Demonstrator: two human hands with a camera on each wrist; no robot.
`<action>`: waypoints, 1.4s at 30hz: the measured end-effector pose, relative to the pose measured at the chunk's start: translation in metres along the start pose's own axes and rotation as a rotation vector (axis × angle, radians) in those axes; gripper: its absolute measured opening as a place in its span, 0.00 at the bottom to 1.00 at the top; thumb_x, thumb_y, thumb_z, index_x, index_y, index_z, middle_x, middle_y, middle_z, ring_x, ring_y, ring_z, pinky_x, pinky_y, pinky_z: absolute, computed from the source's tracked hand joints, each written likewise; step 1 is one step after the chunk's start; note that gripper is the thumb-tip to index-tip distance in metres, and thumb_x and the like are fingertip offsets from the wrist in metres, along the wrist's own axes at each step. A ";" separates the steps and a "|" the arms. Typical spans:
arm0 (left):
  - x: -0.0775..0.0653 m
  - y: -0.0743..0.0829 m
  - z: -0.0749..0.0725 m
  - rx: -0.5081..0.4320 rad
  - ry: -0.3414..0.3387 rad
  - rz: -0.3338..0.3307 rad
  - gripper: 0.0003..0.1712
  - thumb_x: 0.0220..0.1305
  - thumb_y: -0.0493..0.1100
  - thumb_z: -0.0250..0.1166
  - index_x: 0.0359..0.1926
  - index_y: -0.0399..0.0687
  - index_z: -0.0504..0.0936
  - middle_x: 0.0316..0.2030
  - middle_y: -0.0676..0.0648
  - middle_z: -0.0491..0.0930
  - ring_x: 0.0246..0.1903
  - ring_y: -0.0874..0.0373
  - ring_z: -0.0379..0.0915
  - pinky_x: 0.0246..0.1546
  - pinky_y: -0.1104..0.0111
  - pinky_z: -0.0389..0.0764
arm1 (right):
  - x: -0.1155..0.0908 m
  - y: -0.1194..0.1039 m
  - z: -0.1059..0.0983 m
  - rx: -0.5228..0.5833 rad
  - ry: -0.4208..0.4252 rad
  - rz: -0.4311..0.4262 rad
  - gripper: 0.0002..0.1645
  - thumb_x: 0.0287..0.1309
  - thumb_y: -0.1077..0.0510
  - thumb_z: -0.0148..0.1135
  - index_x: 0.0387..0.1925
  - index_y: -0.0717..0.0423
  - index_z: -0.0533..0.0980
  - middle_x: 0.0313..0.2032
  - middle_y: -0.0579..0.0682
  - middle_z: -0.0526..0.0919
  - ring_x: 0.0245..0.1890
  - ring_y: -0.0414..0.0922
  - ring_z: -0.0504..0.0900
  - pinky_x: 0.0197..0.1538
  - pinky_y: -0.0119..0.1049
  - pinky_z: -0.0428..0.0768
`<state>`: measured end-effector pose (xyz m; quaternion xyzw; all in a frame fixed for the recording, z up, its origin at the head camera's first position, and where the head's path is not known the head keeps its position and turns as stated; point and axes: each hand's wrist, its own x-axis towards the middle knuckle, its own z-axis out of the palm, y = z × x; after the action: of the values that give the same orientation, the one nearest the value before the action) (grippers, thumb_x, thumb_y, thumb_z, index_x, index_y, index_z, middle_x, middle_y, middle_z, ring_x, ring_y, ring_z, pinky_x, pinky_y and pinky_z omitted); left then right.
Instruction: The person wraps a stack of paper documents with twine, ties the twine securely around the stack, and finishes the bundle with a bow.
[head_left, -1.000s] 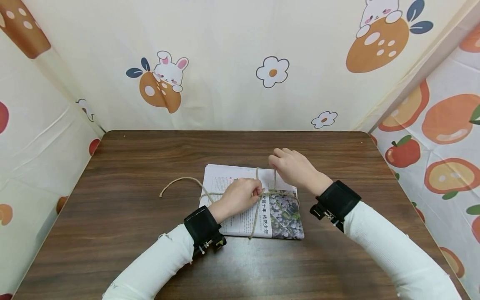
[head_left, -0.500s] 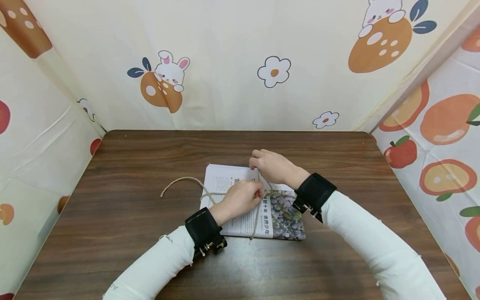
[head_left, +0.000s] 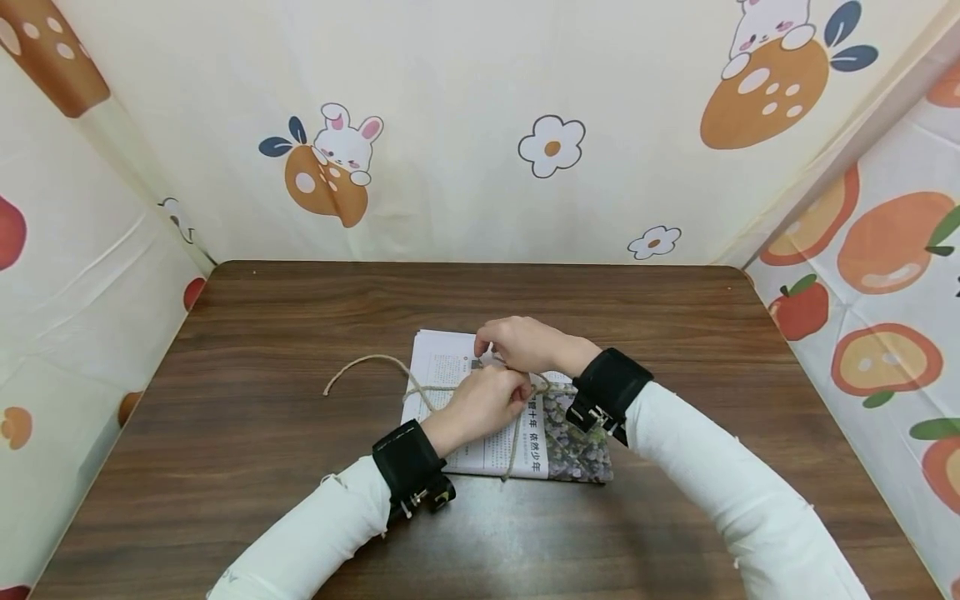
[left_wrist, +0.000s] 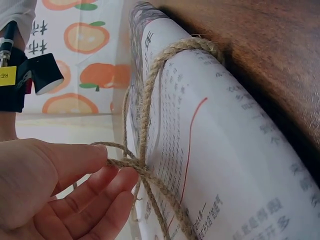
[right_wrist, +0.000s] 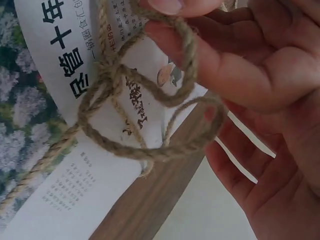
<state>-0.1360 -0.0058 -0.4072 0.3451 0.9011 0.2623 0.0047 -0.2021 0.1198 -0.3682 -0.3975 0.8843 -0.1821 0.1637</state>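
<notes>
A stack of folded newspapers (head_left: 480, 450), with a lilac flower photo on its near right part, lies bound crosswise with jute twine (head_left: 513, 450). My left hand (head_left: 483, 398) pinches the twine between thumb and fingers, just beside where the strands cross, as the left wrist view shows close up. Above it my right hand (head_left: 521, 343) bends over the far part of the stack, fingers curled on the twine's working end. In the right wrist view a loose twine loop (right_wrist: 150, 152) stands up from the crossing, in front of the fingers. The head view hides the knot behind both hands.
A free twine tail (head_left: 360, 361) curves over the brown wooden table (head_left: 247, 433) to the left of the stack. Printed cloth walls (head_left: 450, 100) stand behind the table and along both sides. Black camera bands (head_left: 613, 387) are strapped around both wrists.
My right hand has moved left and slightly nearer, bringing the twine end from the stack's far right edge over to beside my left hand. The left hand has stayed nearly in place.
</notes>
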 end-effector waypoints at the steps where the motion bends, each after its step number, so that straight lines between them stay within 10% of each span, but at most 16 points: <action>1: 0.000 0.000 0.000 -0.003 -0.001 0.002 0.04 0.52 0.33 0.64 0.28 0.47 0.79 0.25 0.53 0.78 0.26 0.63 0.73 0.27 0.72 0.72 | -0.001 0.001 0.000 0.018 0.000 0.001 0.17 0.63 0.68 0.42 0.42 0.55 0.77 0.42 0.50 0.80 0.36 0.43 0.76 0.40 0.35 0.73; 22: 0.000 -0.002 0.002 -0.032 -0.002 -0.045 0.07 0.50 0.34 0.64 0.24 0.51 0.77 0.24 0.56 0.77 0.25 0.65 0.71 0.27 0.74 0.70 | -0.055 0.008 0.004 -0.273 0.406 -0.093 0.03 0.55 0.62 0.61 0.32 0.52 0.76 0.32 0.47 0.75 0.30 0.42 0.72 0.33 0.34 0.71; 42: -0.005 -0.006 -0.001 -0.085 -0.020 -0.095 0.04 0.49 0.36 0.67 0.27 0.50 0.82 0.27 0.55 0.81 0.26 0.65 0.74 0.32 0.73 0.73 | -0.078 0.007 0.047 -0.259 0.394 -0.144 0.10 0.46 0.65 0.66 0.30 0.50 0.75 0.30 0.42 0.77 0.32 0.39 0.75 0.35 0.32 0.75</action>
<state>-0.1359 -0.0129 -0.4103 0.3040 0.9046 0.2962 0.0405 -0.1374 0.1742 -0.4010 -0.4340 0.8845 -0.1525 -0.0774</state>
